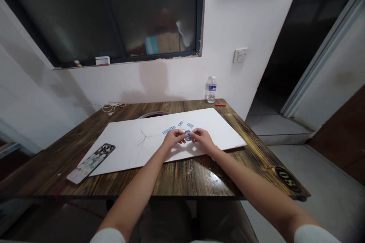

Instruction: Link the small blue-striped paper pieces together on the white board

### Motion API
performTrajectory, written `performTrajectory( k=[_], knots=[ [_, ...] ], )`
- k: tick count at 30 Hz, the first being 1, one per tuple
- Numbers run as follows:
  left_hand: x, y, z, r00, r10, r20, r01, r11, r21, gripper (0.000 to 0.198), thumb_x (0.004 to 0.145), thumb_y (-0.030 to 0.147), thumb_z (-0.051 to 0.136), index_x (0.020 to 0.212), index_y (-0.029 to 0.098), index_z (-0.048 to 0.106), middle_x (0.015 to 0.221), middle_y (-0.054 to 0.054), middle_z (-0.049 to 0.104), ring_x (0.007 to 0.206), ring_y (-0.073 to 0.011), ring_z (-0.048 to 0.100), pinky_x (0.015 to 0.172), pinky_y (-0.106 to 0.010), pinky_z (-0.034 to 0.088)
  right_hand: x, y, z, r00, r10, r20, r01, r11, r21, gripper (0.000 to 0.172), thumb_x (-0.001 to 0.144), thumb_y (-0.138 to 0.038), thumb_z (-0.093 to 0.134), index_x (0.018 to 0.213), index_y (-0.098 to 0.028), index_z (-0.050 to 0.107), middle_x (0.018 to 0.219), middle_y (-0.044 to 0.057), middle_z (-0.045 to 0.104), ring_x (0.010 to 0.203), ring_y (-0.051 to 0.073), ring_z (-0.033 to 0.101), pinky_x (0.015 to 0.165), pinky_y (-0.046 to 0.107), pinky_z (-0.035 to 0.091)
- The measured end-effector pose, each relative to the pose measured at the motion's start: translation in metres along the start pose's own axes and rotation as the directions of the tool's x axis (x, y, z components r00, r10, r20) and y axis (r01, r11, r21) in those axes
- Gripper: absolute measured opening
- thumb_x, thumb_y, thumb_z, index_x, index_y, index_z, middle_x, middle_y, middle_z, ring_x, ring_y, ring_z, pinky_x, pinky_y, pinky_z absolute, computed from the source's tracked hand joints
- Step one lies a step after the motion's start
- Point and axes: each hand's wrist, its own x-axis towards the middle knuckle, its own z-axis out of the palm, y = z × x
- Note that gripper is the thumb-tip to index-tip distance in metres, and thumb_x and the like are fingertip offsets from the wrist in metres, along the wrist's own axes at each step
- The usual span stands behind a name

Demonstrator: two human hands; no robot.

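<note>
My left hand [173,138] and my right hand [202,138] meet over a white board [128,144] on the wooden table [182,176]. Both pinch a small stack of blue-patterned tiles [188,135] between their fingertips. Just beyond the hands, a short row of the same blue tiles [169,130] lies on the board. Two more single blue tiles [180,123] rest a little farther back, the second [190,125] to its right.
A phone [91,162] in a patterned case lies half on the board's left corner. At the wall stand a water bottle [211,89] and a red pen [220,104]; a white cable [113,107] lies at back left. An open doorway is to the right.
</note>
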Motion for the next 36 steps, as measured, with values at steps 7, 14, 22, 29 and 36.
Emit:
performTrajectory(
  k=[7,14,22,29,36],
  knots=[
    [-0.001,0.001,0.002,1.000,-0.006,0.000,0.006,1.000,-0.012,0.044,0.057,0.053,0.081,0.072,0.015,0.066,0.059,-0.004,0.065,0.055,-0.0150,0.061,0.056,-0.026,0.046,0.001,0.001,0.001,1.000,0.001,0.009,0.000,1.000,-0.028,0.039,0.065,-0.054,0.074,0.065,-0.020,0.055,0.052,-0.002,0.059,0.049,0.013,0.051,0.053,0.027,0.042],
    [0.003,-0.001,-0.004,0.974,0.027,-0.223,-0.038,0.998,-0.047,0.038,0.057,0.047,0.081,0.073,0.016,0.068,0.057,-0.001,0.063,0.051,-0.0128,0.057,0.054,-0.025,0.042,0.013,0.010,-0.018,0.987,-0.160,-0.020,0.141,0.918,-0.372,0.029,0.081,-0.047,0.057,0.081,-0.019,0.063,0.080,0.004,0.069,0.076,0.019,0.061,0.074,0.033,0.048],
    [0.005,0.001,-0.012,0.926,0.004,-0.377,-0.054,0.991,-0.121,0.037,0.055,0.046,0.081,0.073,0.016,0.067,0.057,0.001,0.062,0.050,-0.0109,0.055,0.052,-0.024,0.039,0.019,0.011,-0.033,0.964,-0.186,0.189,0.236,0.277,-0.931,0.042,0.093,-0.031,0.044,0.133,-0.017,0.050,0.140,0.013,0.049,0.133,0.028,0.035,0.108,0.046,0.028],
    [0.003,0.003,-0.010,0.926,-0.001,-0.378,-0.049,0.991,-0.123,0.036,0.055,0.045,0.081,0.072,0.016,0.067,0.058,0.000,0.062,0.051,-0.0109,0.055,0.053,-0.024,0.039,0.018,0.017,-0.029,0.957,0.015,0.290,0.284,0.155,-0.946,0.050,0.093,-0.024,0.039,0.142,-0.017,0.039,0.145,0.013,0.045,0.141,0.031,0.023,0.111,0.055,0.014],
    [0.006,0.001,-0.016,0.914,0.000,-0.407,-0.057,0.990,-0.129,0.037,0.055,0.045,0.081,0.074,0.016,0.067,0.059,0.000,0.063,0.052,-0.0113,0.057,0.055,-0.023,0.040,0.015,0.006,-0.031,0.910,-0.077,0.408,0.415,0.205,-0.887,0.036,0.090,-0.019,0.046,0.124,-0.017,0.056,0.121,0.011,0.064,0.124,0.026,0.046,0.106,0.044,0.026]
  ],
)
